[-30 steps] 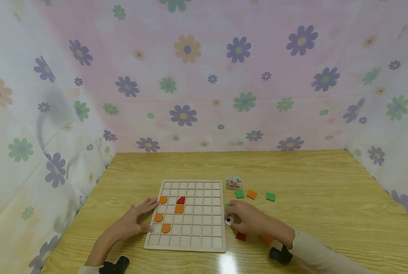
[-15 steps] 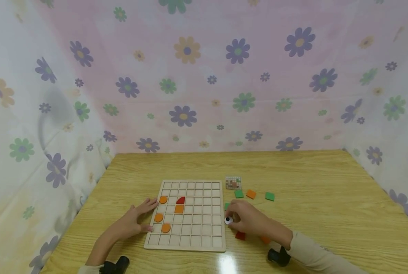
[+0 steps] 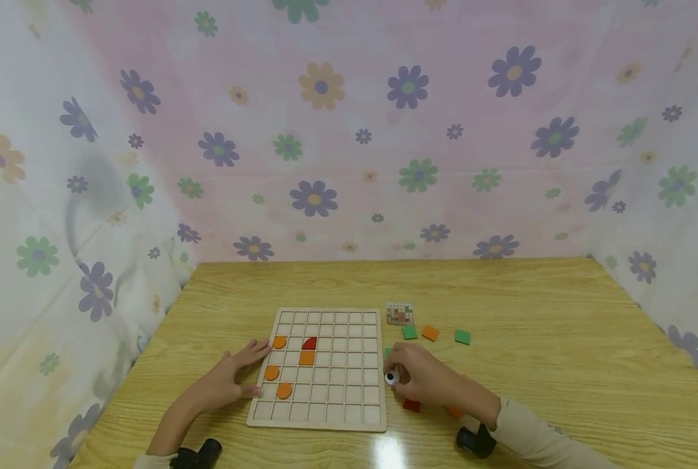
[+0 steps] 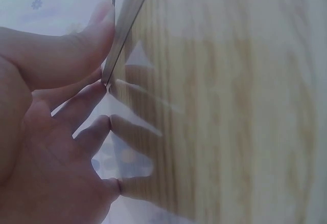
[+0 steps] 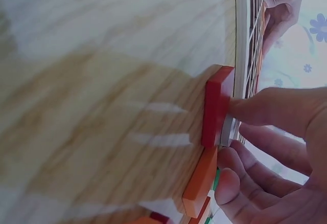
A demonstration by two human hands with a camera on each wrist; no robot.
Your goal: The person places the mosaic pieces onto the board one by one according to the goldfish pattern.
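Note:
A square wooden grid board (image 3: 337,425) lies on the table. On it are orange discs (image 3: 272,373), an orange square tile (image 3: 306,357) and a red quarter-round tile (image 3: 309,343). Along the board's left edge rests my left hand (image 3: 222,381), fingers spread, thumb and fingertips touching the frame; the left wrist view has this hand (image 4: 56,127) too. Just right of the board, my right hand (image 3: 421,374) pinches a white disc with a black dot (image 3: 391,377) between thumb and fingers, low at the tabletop. In the right wrist view, a red tile (image 5: 217,106) partly covers the disc.
Behind the right hand lie green tiles (image 3: 463,337), an orange tile (image 3: 430,333) and a small printed pattern card (image 3: 399,313). Partly under that hand are a red tile (image 3: 411,405) and an orange piece (image 3: 455,412). A flowered cloth (image 3: 349,163) borders the table.

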